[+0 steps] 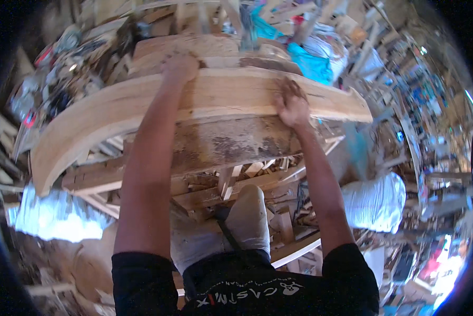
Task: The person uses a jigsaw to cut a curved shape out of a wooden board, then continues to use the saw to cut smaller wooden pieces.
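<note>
A long, pale curved wooden plank (226, 95) lies across the workbench in front of me, its left end bending down toward me. My left hand (183, 66) reaches over its far edge left of the middle; the fingers are partly blurred and seem bent over that edge. My right hand (293, 105) grips the plank right of the middle, with fingers curled on its upper face and the palm at the near edge. Under the plank is a thick, rough board (231, 142) with dark stains.
A wooden frame (94, 179) supports the board, with offcuts (252, 169) beneath it. White sacks (376, 203) stand at the right, and a bright translucent sheet (57, 216) lies at the left. Turquoise plastic (310, 60) and piles of scrap wood (99, 58) lie beyond the bench.
</note>
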Demonstrator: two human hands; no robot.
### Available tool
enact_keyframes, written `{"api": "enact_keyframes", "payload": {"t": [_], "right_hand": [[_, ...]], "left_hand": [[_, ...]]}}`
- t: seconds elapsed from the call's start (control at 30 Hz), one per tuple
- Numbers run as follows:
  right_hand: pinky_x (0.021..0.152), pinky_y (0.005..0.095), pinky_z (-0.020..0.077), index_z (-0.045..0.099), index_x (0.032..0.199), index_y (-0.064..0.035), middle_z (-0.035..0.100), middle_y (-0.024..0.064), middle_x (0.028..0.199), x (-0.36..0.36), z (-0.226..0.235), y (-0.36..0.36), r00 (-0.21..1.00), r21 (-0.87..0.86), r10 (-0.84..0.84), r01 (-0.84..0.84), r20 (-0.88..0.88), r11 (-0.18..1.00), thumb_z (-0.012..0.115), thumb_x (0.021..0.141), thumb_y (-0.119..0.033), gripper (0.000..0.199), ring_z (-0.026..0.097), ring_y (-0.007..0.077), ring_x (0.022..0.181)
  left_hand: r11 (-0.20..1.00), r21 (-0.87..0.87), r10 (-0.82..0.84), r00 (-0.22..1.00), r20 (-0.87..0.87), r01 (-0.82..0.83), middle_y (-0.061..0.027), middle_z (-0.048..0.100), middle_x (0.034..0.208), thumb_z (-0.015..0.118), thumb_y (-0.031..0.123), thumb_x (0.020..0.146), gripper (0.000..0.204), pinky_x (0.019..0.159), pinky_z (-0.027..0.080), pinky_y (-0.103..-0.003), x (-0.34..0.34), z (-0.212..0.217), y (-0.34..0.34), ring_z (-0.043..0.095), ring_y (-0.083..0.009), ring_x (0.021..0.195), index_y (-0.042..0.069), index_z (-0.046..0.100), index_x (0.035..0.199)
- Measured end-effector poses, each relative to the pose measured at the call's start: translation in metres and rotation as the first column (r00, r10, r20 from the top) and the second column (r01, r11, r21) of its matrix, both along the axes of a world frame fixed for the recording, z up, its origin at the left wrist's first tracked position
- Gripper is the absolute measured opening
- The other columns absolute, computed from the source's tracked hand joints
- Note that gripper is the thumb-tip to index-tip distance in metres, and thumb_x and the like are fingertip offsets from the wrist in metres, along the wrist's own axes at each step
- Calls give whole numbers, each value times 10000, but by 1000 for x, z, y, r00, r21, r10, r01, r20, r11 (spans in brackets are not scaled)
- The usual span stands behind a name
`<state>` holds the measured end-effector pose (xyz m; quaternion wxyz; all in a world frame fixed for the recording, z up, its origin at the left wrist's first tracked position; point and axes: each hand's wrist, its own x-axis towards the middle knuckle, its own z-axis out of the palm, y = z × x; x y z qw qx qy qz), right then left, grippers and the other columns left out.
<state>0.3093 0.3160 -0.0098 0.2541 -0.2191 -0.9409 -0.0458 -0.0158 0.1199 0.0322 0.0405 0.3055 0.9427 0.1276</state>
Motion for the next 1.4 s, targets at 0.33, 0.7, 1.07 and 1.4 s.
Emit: {"api": "enact_keyframes", "payload": {"t": [0.33, 0.7, 1.07, 1.4], "right_hand": [[1210, 525, 373, 578, 1503, -183, 515, 190, 1575, -6, 16, -19, 999, -80, 16, -18, -34, 997, 567, 1015, -376, 524, 480, 447, 1432], [1217, 512, 369, 579, 1490, -129, 504, 189, 1583, -14, 17, -14, 1000, -79, 11, -12, -17, 997, 554, 1027, -387, 531, 464, 429, 1448], [1204, 522, 381, 574, 1492, -121, 534, 239, 1543, -10, 14, 3, 987, -102, 158, -161, -38, 982, 598, 1021, -427, 562, 497, 435, 1425], [1201, 487, 393, 622, 1435, -99, 545, 213, 1541, -15, 15, 5, 992, -72, 108, -113, -73, 991, 612, 1023, -392, 505, 501, 415, 1428]], "left_hand": [[996, 69, 50, 999, -12, -49, -210, 384, 1665, 416, 345, 1012, 618, 1246, 225, -582, -1, -3, -6, 357, -409, 1529, 40, 516, 1540], [990, 132, 45, 999, -26, -41, -234, 403, 1647, 491, 354, 994, 617, 1222, 246, -635, -8, -6, -6, 345, -470, 1516, 42, 538, 1525], [986, 166, 41, 999, -32, -35, -276, 264, 1698, 487, 334, 1007, 629, 1249, 140, -691, -1, -12, -7, 227, -511, 1564, 45, 472, 1566], [996, 93, -14, 1000, -15, 16, -260, 410, 1627, 467, 408, 994, 629, 1198, 253, -671, -6, -9, -1, 353, -489, 1500, 80, 550, 1524]]}}
